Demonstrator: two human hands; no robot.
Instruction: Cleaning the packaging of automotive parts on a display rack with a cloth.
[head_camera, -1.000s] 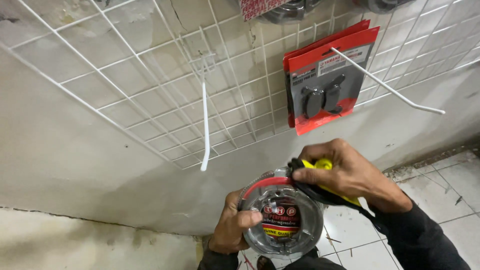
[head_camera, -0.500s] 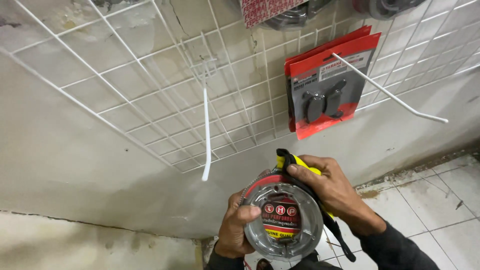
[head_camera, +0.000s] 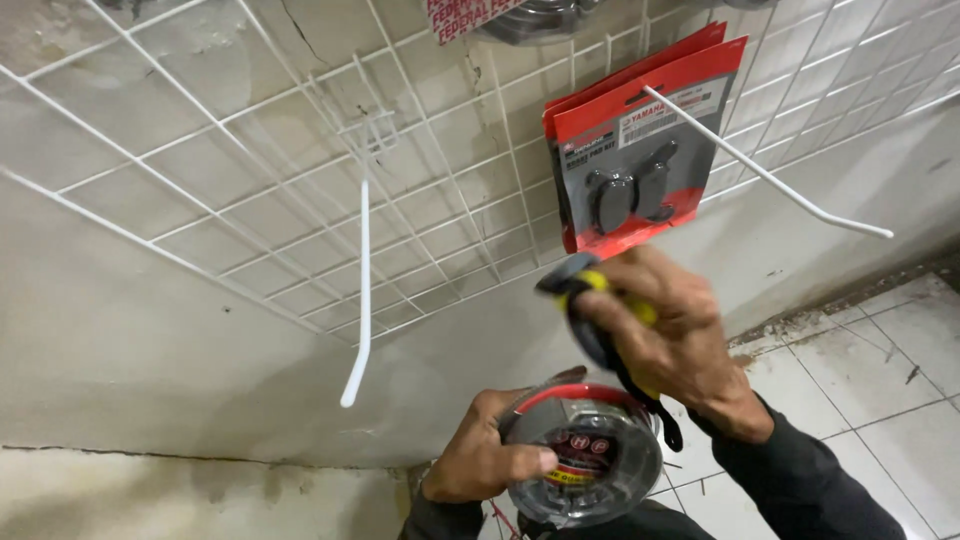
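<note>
The left hand (head_camera: 485, 460) is wrapped around a round, clear-wrapped coil (head_camera: 585, 460) with a red rim and a red-and-yellow label on its face — thumb pressed over the front near the label, the other fingers curled behind it. It sits low in the middle of the shot, just in front of the person's chest, close to the grey wall (head_camera: 150, 340).

The right hand (head_camera: 670, 330) is up higher, just above and to the right of the coil, closed tight around a yellow-and-black tool (head_camera: 590, 300). The black end pokes out past the knuckles toward the wall, and a black strap hangs down from it beside the coil. Can't tell exactly what kind of tool it is, since the fingers cover most of it.

Behind all that there's a white wire grid rack (head_camera: 300, 170) on the wall. A bare white hook (head_camera: 362, 290) droops down on the left, and on the right a second hook (head_camera: 770, 175) carries a red card pack (head_camera: 640, 150) with two dark parts under plastic — it hangs right above the right hand. Pale floor tiles (head_camera: 890, 370) show at lower right.
</note>
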